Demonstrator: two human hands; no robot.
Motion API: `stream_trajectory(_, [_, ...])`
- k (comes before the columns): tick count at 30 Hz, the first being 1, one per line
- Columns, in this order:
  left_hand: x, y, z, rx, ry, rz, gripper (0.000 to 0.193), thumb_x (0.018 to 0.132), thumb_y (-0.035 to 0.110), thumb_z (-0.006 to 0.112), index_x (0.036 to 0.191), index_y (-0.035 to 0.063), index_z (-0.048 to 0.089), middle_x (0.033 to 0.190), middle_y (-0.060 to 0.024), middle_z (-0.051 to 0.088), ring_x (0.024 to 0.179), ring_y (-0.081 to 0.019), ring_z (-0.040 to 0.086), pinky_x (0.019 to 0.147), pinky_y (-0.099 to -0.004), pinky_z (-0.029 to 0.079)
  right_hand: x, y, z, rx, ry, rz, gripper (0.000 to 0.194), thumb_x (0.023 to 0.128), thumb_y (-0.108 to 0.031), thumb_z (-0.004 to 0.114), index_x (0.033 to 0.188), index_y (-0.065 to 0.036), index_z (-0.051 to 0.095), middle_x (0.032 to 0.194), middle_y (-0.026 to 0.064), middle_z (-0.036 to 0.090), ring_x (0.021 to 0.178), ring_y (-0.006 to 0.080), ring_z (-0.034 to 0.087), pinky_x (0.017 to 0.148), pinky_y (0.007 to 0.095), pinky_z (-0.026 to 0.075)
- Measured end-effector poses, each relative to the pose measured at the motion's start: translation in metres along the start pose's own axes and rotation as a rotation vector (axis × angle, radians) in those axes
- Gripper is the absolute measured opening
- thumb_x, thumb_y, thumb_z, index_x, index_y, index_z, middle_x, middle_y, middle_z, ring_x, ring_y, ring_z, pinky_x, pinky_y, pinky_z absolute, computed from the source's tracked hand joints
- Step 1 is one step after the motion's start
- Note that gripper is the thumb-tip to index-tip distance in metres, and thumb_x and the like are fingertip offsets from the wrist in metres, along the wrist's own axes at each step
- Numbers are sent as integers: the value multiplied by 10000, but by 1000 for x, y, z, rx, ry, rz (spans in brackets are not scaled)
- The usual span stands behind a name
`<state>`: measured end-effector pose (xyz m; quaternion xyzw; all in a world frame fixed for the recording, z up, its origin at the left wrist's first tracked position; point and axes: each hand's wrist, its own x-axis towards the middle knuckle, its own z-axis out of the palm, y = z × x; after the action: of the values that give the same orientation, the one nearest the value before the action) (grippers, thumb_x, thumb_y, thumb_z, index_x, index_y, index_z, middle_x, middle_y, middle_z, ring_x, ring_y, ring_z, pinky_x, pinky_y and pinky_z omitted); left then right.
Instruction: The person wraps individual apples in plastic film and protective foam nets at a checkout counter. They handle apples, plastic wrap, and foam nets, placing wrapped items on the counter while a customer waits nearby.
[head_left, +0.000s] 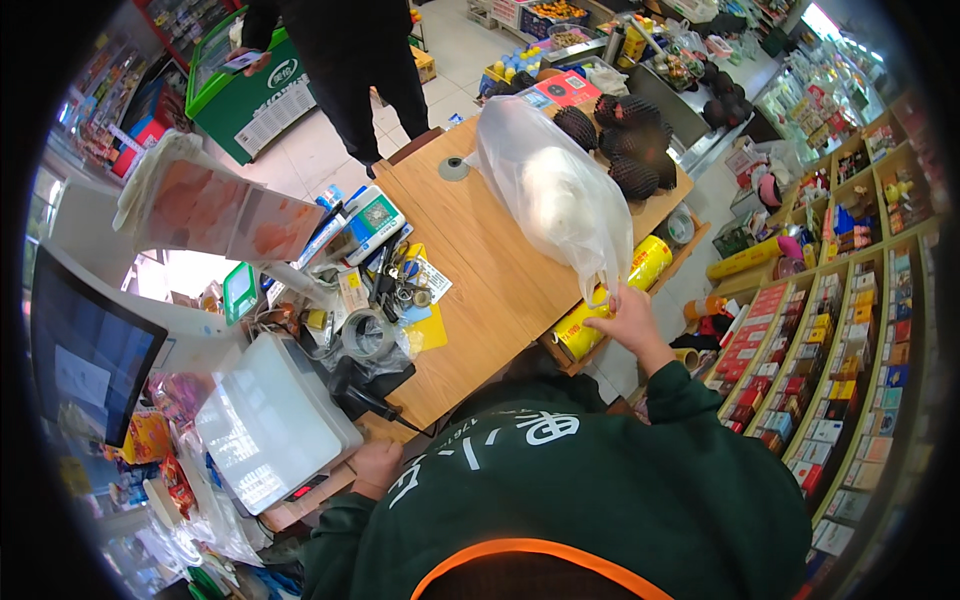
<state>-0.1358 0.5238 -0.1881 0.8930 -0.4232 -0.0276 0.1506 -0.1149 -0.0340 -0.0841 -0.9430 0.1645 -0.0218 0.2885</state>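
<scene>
My right hand grips the handles of a translucent white plastic bag at the counter's near edge. A large pale, rounded item shows through the bag, its kind blurred by the plastic. Beneath that hand, a yellow printed roll lies in an open drawer, with another yellow roll farther along. My left hand is curled into a fist at the counter edge, beside the weighing scale and below a black handheld barcode scanner.
Net-wrapped dark round items sit beyond the bag on the wooden counter. Keys, clear tape and a payment device crowd its left side. A person holding a phone stands opposite. Cigarette shelves line the right.
</scene>
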Motion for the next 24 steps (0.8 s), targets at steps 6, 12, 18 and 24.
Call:
stream_trajectory(6, [4, 13, -7, 139, 84, -67, 132, 681, 151, 610, 675, 146, 479, 645, -36, 482, 584, -239, 563, 498, -380, 443, 16, -18, 12, -337, 206, -305, 269, 718, -234, 782, 904, -72, 676, 888, 108, 646, 928, 331, 585, 848, 429, 421])
stream_trajectory(12, [6, 20, -11, 137, 126, -82, 124, 683, 154, 606, 681, 147, 482, 649, -30, 485, 580, -236, 561, 494, -377, 439, 14, -42, -71, 734, 15, 72, 117, 840, -124, 630, 775, -30, 653, 696, 8, 604, 656, 114, 547, 631, 258, 418])
stream_trajectory(18, [1, 16, -7, 102, 156, -72, 108, 700, 164, 604, 698, 145, 497, 649, -36, 495, 576, -249, 568, 484, -390, 441, 82, -126, -156, 640, -27, -131, 209, 858, -159, 609, 675, -70, 559, 577, -5, 510, 509, 89, 444, 512, 253, 361])
stream_trajectory(24, [-1, 15, -7, 94, 115, -77, 96, 733, 182, 598, 723, 141, 512, 655, -56, 521, 592, -273, 587, 494, -408, 454, 158, -243, -224, 859, -195, -171, 263, 933, -207, 579, 702, -120, 491, 584, -53, 421, 492, 68, 360, 567, 288, 396])
